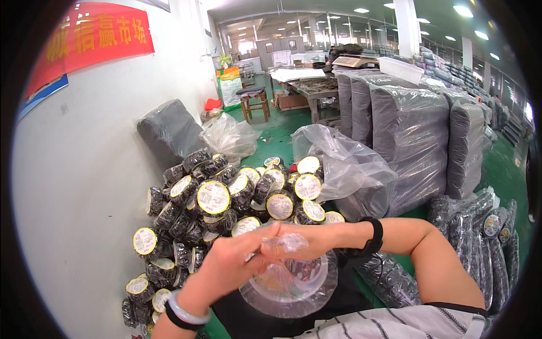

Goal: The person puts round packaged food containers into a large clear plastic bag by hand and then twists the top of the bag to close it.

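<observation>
My hands meet in front of me, over my lap. My left hand [228, 263], with a pale bangle and a black band at its wrist, has its fingers bent and closed against the right one. My right hand [316, 238], black band at the wrist, is closed too, with crumpled clear plastic film [293, 243] showing at its fingers. Just below them is a round translucent piece [288, 302], ring-like with a see-through middle; whether it is a roll or a tub I cannot tell. My fingers partly hide its upper edge, and which fingertips grip the film is not clear.
Black film-wrapped rolls with round pale labels [213, 197] are heaped ahead and left, against the white wall [73, 198]. Clear plastic bags [344, 164] lie beyond. Tall wrapped grey stacks [409, 124] and long wrapped bundles [468, 226] stand right. A stool [254, 104] and table [310, 87] are farther back.
</observation>
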`<action>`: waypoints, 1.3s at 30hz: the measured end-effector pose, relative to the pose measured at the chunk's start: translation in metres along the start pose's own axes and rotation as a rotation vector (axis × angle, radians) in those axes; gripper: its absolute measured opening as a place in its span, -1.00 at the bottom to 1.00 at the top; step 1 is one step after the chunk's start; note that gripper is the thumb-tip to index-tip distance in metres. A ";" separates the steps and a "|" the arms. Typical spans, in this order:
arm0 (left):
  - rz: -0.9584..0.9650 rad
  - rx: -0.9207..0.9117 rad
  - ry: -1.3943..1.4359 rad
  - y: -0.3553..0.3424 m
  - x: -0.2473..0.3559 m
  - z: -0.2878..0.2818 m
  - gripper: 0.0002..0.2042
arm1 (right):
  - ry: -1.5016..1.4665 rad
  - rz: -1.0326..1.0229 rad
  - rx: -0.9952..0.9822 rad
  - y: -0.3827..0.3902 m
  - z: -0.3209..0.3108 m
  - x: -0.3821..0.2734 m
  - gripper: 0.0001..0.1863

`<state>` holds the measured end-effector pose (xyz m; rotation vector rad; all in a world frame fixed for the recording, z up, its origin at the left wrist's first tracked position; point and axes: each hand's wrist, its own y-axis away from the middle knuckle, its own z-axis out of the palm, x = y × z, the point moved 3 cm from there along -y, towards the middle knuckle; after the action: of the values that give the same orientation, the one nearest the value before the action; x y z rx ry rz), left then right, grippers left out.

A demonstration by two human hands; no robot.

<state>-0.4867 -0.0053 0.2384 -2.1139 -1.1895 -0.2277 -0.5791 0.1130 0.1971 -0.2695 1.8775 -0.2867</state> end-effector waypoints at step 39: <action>0.047 -0.008 -0.383 0.042 -0.061 0.015 -0.84 | 0.301 -0.085 0.237 0.036 -0.027 0.006 -0.83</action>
<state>-0.4905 -0.0519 0.1789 -2.2536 -1.3501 0.2043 -0.6079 0.1471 0.1880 -0.1508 2.1057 -0.6321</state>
